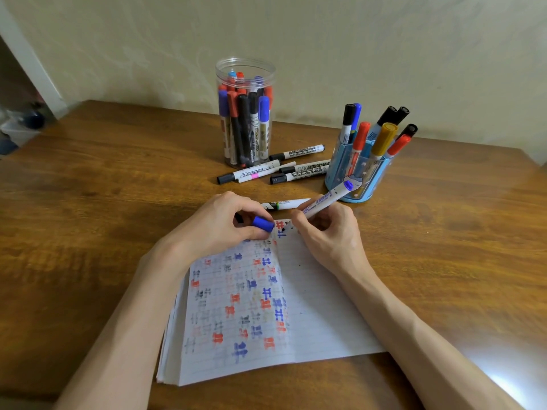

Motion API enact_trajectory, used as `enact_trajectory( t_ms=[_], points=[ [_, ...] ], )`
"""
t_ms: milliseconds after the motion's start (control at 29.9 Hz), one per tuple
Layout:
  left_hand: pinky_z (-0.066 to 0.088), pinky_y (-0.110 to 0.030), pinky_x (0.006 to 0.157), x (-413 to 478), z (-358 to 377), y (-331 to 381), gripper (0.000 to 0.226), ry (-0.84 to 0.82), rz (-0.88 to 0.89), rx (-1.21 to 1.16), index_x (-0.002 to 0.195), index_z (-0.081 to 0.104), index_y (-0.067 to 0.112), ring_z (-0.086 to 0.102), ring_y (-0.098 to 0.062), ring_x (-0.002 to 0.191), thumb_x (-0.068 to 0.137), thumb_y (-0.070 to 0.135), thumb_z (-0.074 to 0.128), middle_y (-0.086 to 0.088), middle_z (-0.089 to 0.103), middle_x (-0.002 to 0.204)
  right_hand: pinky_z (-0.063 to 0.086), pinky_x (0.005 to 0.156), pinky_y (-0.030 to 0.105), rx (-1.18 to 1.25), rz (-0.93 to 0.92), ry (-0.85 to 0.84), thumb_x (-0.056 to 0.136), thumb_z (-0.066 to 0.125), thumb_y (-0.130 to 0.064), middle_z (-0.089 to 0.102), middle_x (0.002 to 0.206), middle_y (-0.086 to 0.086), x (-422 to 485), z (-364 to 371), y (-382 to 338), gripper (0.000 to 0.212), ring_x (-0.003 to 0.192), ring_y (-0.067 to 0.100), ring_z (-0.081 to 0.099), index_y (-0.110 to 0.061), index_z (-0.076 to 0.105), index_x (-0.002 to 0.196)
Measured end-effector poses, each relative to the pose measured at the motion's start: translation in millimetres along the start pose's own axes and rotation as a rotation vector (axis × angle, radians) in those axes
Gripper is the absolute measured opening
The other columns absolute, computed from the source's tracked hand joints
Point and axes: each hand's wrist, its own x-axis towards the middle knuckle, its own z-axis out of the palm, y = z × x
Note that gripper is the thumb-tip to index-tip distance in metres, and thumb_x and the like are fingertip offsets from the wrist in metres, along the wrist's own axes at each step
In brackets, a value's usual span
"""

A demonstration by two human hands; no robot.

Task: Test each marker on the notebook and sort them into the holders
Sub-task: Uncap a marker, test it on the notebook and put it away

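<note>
A brown wooden table (88, 202) is bearing everything, its far edge sitting against a pale wall. An open lined paper notebook (319, 315) is lying near the person, its left page crowded with small red, blue, black and faded test marks, its right page nearly bare. Behind it a tall clear plastic jar (245, 113) is standing packed with capped markers, and to its right a shorter blue plastic holder (364, 176) is holding markers with black, red, blue and yellow caps. The left hand (225, 226) is resting on the top of the left page, its curled fingers and thumb pinching a small blue marker cap (263, 224). The right hand (328, 229) is gripping a white-barrelled marker with a blue end (328, 199), fingers curled tight low on the barrel, the dark tip meeting the paper by the spine at the top. Four loose white markers with black caps (299, 152) are lying between the jar and the holder, and a fifth white marker (284, 204) is lying just behind the hands.
</note>
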Motion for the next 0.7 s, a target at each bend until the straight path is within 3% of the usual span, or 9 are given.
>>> enact_trajectory(
  t_ms=[134, 201, 368, 468, 702],
  points=[
    [0.046, -0.019, 0.084, 0, 0, 0, 0.029, 0.006, 0.002, 0.005, 0.112, 0.076, 0.04, 0.059, 0.005, 0.103, 0.086, 0.028, 0.081, 0.028, 0.066, 0.107, 0.051, 0.054, 0.02, -0.025, 0.002, -0.027, 0.093, 0.074, -0.02, 0.067, 0.069, -0.009, -1, 0, -2, 0.017, 0.063, 0.003, 0.064, -0.018, 0.069, 0.077],
    [0.047, -0.02, 0.086, 0, 0, 0, 0.029, 0.005, 0.003, 0.004, 0.111, 0.076, 0.04, 0.058, 0.005, 0.104, 0.086, 0.029, 0.081, 0.027, 0.066, 0.109, 0.045, 0.052, 0.016, -0.029, 0.027, -0.044, 0.092, 0.074, -0.018, 0.066, 0.067, -0.008, -1, 0, -3, 0.018, 0.058, 0.001, 0.059, -0.017, 0.068, 0.074],
    [0.047, -0.02, 0.082, -1, 0, 0, 0.03, 0.021, 0.012, -0.001, 0.114, 0.075, 0.041, 0.059, 0.006, 0.101, 0.086, 0.031, 0.08, 0.028, 0.067, 0.104, 0.054, 0.061, 0.023, 0.075, 0.044, -0.03, 0.09, 0.072, -0.015, 0.071, 0.073, -0.004, 0, -2, -5, 0.012, 0.068, 0.006, 0.068, -0.018, 0.07, 0.079],
    [0.044, -0.016, 0.076, -1, 1, 3, 0.033, 0.05, 0.03, -0.044, 0.118, 0.074, 0.037, 0.06, 0.009, 0.097, 0.087, 0.032, 0.079, 0.027, 0.068, 0.098, 0.054, 0.068, 0.019, 0.242, 0.067, 0.02, 0.092, 0.073, -0.009, 0.074, 0.082, -0.002, 1, -7, -8, 0.002, 0.076, 0.006, 0.071, -0.01, 0.073, 0.091],
    [0.054, -0.024, 0.081, -2, 2, 12, 0.027, 0.081, 0.056, -0.15, 0.116, 0.076, 0.034, 0.066, 0.004, 0.094, 0.089, 0.033, 0.073, 0.026, 0.073, 0.097, 0.053, 0.062, 0.022, 0.45, 0.084, 0.009, 0.095, 0.073, -0.009, 0.072, 0.081, 0.015, 1, -16, -12, 0.005, 0.068, 0.018, 0.064, -0.006, 0.07, 0.099]
  ],
)
